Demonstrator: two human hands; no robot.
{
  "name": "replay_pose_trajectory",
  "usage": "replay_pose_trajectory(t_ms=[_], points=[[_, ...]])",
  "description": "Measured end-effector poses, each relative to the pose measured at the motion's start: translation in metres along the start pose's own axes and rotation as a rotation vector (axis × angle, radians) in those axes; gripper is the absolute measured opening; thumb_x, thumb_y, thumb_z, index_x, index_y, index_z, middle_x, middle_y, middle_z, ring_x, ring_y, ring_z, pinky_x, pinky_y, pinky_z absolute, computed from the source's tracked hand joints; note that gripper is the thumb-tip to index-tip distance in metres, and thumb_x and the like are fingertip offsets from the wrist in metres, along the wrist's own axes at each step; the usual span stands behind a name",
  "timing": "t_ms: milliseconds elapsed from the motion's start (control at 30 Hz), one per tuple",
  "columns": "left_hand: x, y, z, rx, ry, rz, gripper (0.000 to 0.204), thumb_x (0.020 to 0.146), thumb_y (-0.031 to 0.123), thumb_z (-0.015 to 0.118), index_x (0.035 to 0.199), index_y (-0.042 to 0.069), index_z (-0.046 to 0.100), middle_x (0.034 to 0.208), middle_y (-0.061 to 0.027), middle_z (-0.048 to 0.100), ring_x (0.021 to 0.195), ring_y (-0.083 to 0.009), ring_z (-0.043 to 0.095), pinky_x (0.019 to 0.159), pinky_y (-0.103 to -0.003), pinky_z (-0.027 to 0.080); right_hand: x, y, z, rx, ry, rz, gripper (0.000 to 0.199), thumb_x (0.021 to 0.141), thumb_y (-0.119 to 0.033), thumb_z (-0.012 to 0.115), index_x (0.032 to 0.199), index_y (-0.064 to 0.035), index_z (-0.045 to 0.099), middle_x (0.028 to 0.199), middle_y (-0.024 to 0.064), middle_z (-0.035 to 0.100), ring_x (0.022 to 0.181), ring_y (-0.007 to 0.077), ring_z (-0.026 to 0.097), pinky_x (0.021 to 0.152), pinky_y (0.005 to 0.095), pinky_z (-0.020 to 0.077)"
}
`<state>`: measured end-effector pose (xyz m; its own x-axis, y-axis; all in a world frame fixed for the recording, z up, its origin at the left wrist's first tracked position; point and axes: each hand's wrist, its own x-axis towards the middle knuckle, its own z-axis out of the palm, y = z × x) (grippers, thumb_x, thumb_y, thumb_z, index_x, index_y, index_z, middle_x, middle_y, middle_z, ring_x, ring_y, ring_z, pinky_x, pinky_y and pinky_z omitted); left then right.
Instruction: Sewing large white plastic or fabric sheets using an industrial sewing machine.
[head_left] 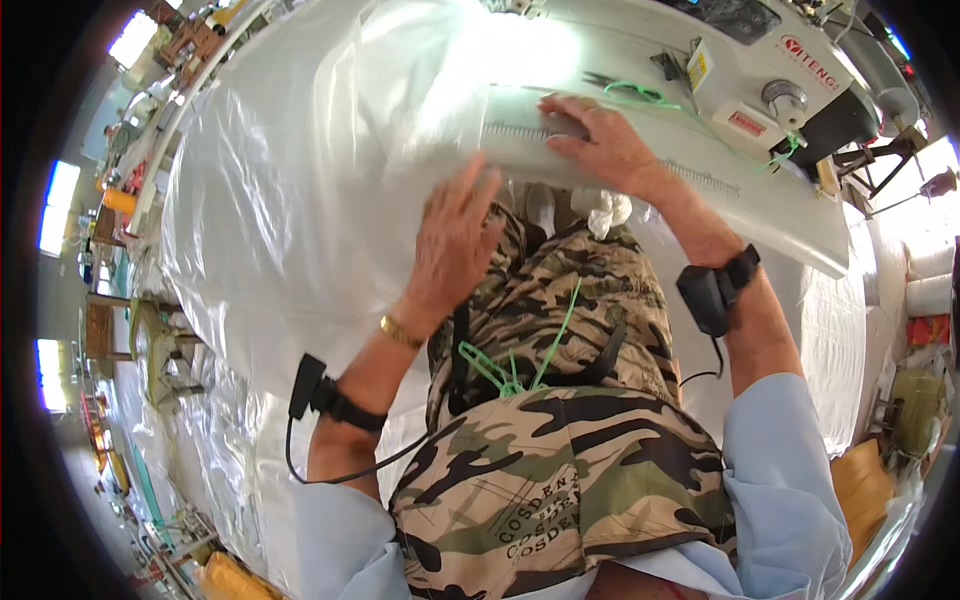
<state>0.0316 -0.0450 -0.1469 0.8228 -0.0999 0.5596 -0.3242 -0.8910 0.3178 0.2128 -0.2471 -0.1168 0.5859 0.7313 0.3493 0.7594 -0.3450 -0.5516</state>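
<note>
A large sheet of shiny white woven fabric (300, 180) spreads over the sewing table and down past my lap. My left hand (455, 235) lies flat on it with fingers spread, near the table's front edge. My right hand (600, 140) presses palm-down on the fabric on the white table top (760, 215), next to a printed ruler strip (700, 180). The white sewing machine (770, 70) stands just beyond my right hand. Both wrists wear black strapped devices; a gold bracelet sits on my left wrist.
Green thread (640, 95) and scissors (600, 78) lie on the table by the machine. More white fabric is heaped on the floor at the left (200, 440). White rolls (930, 280) stand at the right, and yellow items (865, 490) lie at the lower right.
</note>
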Motion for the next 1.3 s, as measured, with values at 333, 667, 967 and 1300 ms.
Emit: replay_pose_trajectory(t_ms=[333,667,967,1300], points=[[-0.201,0.0,-0.008,-0.497,-0.082,-0.711,0.035,0.096,0.002,0.051,0.129,0.001,0.06,0.134,-0.0172,0.061,0.126,-0.0295,0.058,0.102,-0.037,0.047,-0.017,-0.003,-0.007,-0.177,0.031,-0.13,0.045,0.094,-0.032,0.064,0.131,-0.0052,0.061,0.131,0.0143,0.062,0.126,0.0307,0.054,0.11,0.0407,0.0425],[-0.406,0.014,0.025,-0.723,-0.117,-1.305,0.039,0.093,-0.005,0.049,0.131,0.0,0.058,0.135,-0.0172,0.059,0.122,-0.0258,0.06,0.098,-0.034,0.049,-0.025,-0.016,-0.007,-0.028,0.074,-0.137,0.034,0.094,-0.017,0.065,0.126,-0.0035,0.062,0.128,0.0139,0.065,0.119,0.0293,0.061,0.104,0.0367,0.0463],[-0.527,0.087,0.024,-0.67,-0.464,-1.74,0.037,0.093,-0.004,0.049,0.128,0.0,0.059,0.13,-0.0172,0.06,0.118,-0.026,0.061,0.095,-0.035,0.049,-0.291,-0.029,0.037,0.36,0.194,0.889,0.026,0.098,-0.005,0.057,0.123,0.0031,0.062,0.116,0.0136,0.07,0.106,0.018,0.063,0.092,0.0334,0.0496],[-0.526,0.085,0.004,-0.653,-0.639,-1.82,0.034,0.093,-0.003,0.05,0.125,0.0,0.06,0.125,-0.0171,0.062,0.113,-0.0263,0.062,0.092,-0.035,0.05,-0.57,-0.142,-0.001,0.386,-0.289,1.854,0.031,0.098,-0.021,0.062,0.12,0.0,0.065,0.106,0.0111,0.073,0.097,0.0139,0.063,0.089,0.0322,0.051]])
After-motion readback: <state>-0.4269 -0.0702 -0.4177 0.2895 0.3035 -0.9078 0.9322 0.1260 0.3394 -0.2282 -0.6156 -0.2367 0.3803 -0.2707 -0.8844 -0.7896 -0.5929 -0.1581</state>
